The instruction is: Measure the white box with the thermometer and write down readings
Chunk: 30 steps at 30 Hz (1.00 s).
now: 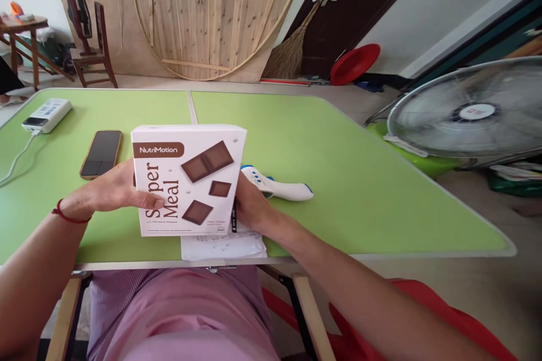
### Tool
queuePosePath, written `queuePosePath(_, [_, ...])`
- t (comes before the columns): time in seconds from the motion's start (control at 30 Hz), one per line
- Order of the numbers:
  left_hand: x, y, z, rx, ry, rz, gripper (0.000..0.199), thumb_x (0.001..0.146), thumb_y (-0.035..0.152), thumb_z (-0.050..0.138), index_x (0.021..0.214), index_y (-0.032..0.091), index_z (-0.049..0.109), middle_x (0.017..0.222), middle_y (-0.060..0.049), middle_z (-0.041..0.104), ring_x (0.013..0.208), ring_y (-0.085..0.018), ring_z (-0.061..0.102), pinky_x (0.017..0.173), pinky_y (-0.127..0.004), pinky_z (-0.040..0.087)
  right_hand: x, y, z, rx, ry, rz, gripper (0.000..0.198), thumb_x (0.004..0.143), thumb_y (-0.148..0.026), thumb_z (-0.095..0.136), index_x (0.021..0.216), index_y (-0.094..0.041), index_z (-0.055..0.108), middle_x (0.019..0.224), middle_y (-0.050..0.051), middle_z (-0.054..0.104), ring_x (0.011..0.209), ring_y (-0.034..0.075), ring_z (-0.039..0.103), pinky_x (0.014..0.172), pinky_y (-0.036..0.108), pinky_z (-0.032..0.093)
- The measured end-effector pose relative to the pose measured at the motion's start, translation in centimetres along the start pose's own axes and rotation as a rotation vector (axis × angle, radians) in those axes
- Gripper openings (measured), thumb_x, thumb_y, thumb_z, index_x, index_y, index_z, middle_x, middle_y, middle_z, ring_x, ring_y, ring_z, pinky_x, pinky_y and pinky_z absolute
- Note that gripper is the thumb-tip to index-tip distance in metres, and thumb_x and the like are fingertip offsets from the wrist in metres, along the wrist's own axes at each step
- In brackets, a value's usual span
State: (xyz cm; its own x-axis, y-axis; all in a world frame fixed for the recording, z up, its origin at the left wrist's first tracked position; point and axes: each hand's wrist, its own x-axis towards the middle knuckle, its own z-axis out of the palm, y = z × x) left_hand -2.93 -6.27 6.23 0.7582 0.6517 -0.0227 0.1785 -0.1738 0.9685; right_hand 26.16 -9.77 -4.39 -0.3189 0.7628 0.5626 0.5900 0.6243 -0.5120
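A white and brown NutriMotion box [197, 192] with "Super Meal" and chocolate pieces printed on it stands upright between my hands, above the near edge of the green table. My left hand [122, 189] grips its left side, thumb across the front and the other fingers hidden behind. At the box's right side is my right hand [249, 203], closed round that edge with its fingertips out of sight. Just beyond the right hand lies a white and blue handheld device [290, 190], like an infrared thermometer. Under the box a sheet of paper with writing [224, 246] shows partly.
On the green table [359, 192] a smartphone [101, 153] lies left of the box. A white power bank [47, 115] with a cable sits at the far left. A large fan [470, 110] stands beyond the table's right edge.
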Motion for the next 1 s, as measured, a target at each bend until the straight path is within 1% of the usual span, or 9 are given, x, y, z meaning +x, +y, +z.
queuePosePath(0.13, [-0.6, -0.2, -1.3, 0.092, 0.205, 0.045, 0.048, 0.072, 0.034, 0.087, 0.112, 0.019, 0.066, 0.111, -0.01, 0.077, 0.103, -0.031, 0.073, 0.081, -0.04, 0.064, -0.5, 0.6, 0.9, -0.078, -0.104, 0.04, 0.021, 0.096, -0.03, 0.051, 0.114, -0.02, 0.051, 0.125, 0.02, 0.063, 0.12, 0.036, 0.061, 0.092, 0.057, 0.056])
queuePosePath(0.23, [-0.1, 0.1, -2.0, 0.106, 0.436, 0.122, 0.049, 0.07, 0.036, 0.088, 0.11, 0.019, 0.067, 0.114, -0.011, 0.076, 0.105, -0.035, 0.073, 0.088, -0.049, 0.063, -0.8, 0.5, 1.2, -0.105, -0.128, 0.026, 0.022, 0.099, -0.031, 0.049, 0.117, -0.02, 0.05, 0.121, 0.02, 0.064, 0.122, 0.037, 0.061, 0.099, 0.061, 0.053])
queuePosePath(0.3, [0.9, 0.3, -2.5, 0.138, 0.541, 0.193, 0.053, 0.069, 0.035, 0.089, 0.114, 0.019, 0.065, 0.118, -0.011, 0.075, 0.112, -0.037, 0.07, 0.095, -0.053, 0.06, -0.8, 0.5, 1.4, -0.11, -0.131, 0.011, 0.026, 0.099, -0.031, 0.049, 0.123, -0.021, 0.047, 0.114, 0.018, 0.067, 0.122, 0.037, 0.062, 0.103, 0.063, 0.052])
queuePosePath(0.37, [2.4, 0.0, -3.0, 0.17, 0.597, 0.246, 0.063, 0.067, 0.034, 0.09, 0.12, 0.019, 0.06, 0.125, -0.012, 0.071, 0.117, -0.037, 0.067, 0.1, -0.056, 0.057, -0.8, 0.5, 1.5, -0.117, -0.126, 0.001, 0.028, 0.099, -0.031, 0.048, 0.126, -0.022, 0.045, 0.114, 0.018, 0.068, 0.124, 0.037, 0.062, 0.103, 0.065, 0.052])
queuePosePath(0.47, [5.0, -1.4, -4.2, 0.205, 0.681, 0.261, 0.085, 0.062, 0.036, 0.092, 0.132, 0.019, 0.047, 0.133, -0.014, 0.065, 0.122, -0.035, 0.064, 0.104, -0.058, 0.053, -0.9, 0.7, 1.6, -0.127, -0.108, -0.001, 0.022, 0.099, -0.032, 0.05, 0.118, -0.021, 0.047, 0.129, 0.024, 0.063, 0.13, 0.039, 0.058, 0.103, 0.065, 0.052])
queuePosePath(0.53, [6.5, -2.7, -5.0, 0.205, 0.674, 0.248, 0.083, 0.064, 0.036, 0.091, 0.131, 0.019, 0.045, 0.131, -0.013, 0.066, 0.122, -0.035, 0.064, 0.105, -0.058, 0.052, -1.0, 0.7, 1.7, -0.136, -0.105, -0.003, 0.017, 0.099, -0.031, 0.051, 0.112, -0.021, 0.047, 0.137, 0.027, 0.059, 0.133, 0.04, 0.057, 0.104, 0.065, 0.052])
queuePosePath(0.7, [8.6, -5.1, -6.3, 0.146, 0.579, 0.151, 0.088, 0.061, 0.038, 0.093, 0.13, 0.017, 0.042, 0.12, -0.014, 0.069, 0.117, -0.038, 0.066, 0.097, -0.059, 0.056, -1.1, 0.3, 1.9, -0.167, -0.112, -0.02, 0.015, 0.099, -0.029, 0.051, 0.11, -0.021, 0.045, 0.139, 0.028, 0.059, 0.132, 0.038, 0.058, 0.104, 0.064, 0.053])
queuePosePath(0.83, [8.6, -6.2, -6.5, 0.165, 0.537, 0.146, 0.086, 0.064, 0.041, 0.092, 0.131, 0.018, 0.044, 0.126, -0.015, 0.067, 0.12, -0.038, 0.065, 0.101, -0.06, 0.054, -1.3, -0.2, 2.0, -0.159, -0.096, -0.011, 0.015, 0.099, -0.027, 0.052, 0.112, -0.021, 0.046, 0.137, 0.026, 0.059, 0.133, 0.037, 0.058, 0.102, 0.066, 0.052])
queuePosePath(1.0, [7.6, -6.4, -6.0, 0.238, 0.479, 0.21, 0.071, 0.072, 0.049, 0.085, 0.126, 0.017, 0.052, 0.128, -0.015, 0.067, 0.128, -0.037, 0.059, 0.107, -0.055, 0.049, -1.8, -1.2, 1.7, -0.126, -0.12, -0.017, 0.018, 0.098, -0.025, 0.053, 0.113, -0.02, 0.046, 0.135, 0.027, 0.06, 0.134, 0.038, 0.055, 0.104, 0.066, 0.051])
